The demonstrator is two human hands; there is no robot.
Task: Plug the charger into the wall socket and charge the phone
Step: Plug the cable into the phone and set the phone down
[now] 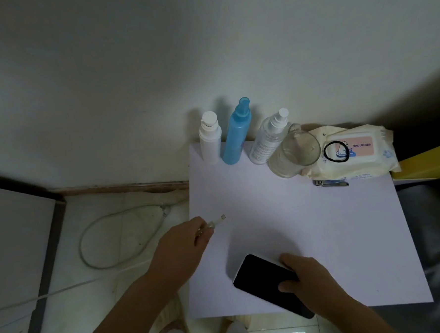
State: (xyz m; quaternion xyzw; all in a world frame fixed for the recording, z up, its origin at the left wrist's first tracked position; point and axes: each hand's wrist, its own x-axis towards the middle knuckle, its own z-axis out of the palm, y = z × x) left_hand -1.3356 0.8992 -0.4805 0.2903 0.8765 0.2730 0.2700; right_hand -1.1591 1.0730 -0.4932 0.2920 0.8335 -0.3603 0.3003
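Observation:
My left hand (182,245) pinches the plug end of a white charging cable (218,220) over the left edge of the white table (307,225); the connector tip points up and right. The rest of the cable loops on the floor (102,240) to the left and runs off toward the lower left. My right hand (308,279) grips a black phone (264,279), screen dark, lifted slightly over the table's front part. The phone's top end points toward the cable tip, a gap between them. No wall socket or charger block is in sight.
Along the table's back edge stand a white pump bottle (210,138), a blue spray bottle (237,134), a clear spray bottle (269,140) and a glass cup (294,154). A wet-wipes pack (352,153) with a black hair tie and nail clippers (332,182) lie at the back right.

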